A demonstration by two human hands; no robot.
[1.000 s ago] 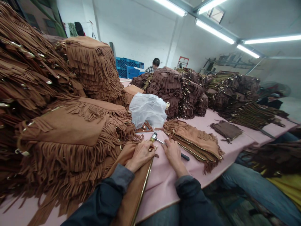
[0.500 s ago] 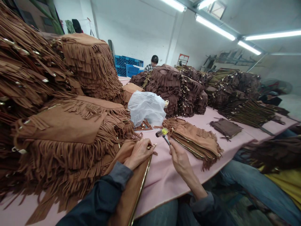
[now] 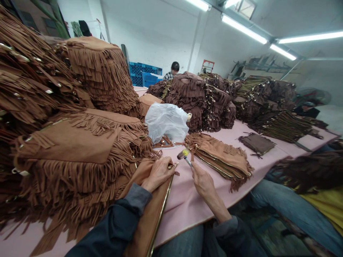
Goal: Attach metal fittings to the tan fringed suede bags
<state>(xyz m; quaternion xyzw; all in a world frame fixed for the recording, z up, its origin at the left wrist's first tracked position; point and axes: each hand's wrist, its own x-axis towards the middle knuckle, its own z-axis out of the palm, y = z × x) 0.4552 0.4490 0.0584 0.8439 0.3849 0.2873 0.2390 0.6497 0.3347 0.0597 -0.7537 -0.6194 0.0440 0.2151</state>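
My right hand (image 3: 203,180) grips the shaft of a small hammer (image 3: 184,155) with a yellow and dark head, held just above the pink cloth to the right of my left hand. My left hand (image 3: 160,172) is closed on the end of a brown bag piece (image 3: 150,214) edged with a gold zipper. Its fingertips pinch near the zipper's end, where a small shiny tip and a short brown strip show. The bag piece runs down past my sleeve toward the lower edge of the view.
Brown fringed bags (image 3: 77,142) are stacked high at left. A clear plastic bag (image 3: 166,121) lies ahead, and a small pile of zippered pieces (image 3: 222,157) sits right on the pink table (image 3: 184,210). Dark fringed stacks (image 3: 187,100) stand behind. People sit at the back and right.
The hammer has dropped slightly, staying in my right hand. My left hand keeps its place on the bag piece. The view has shifted a little.
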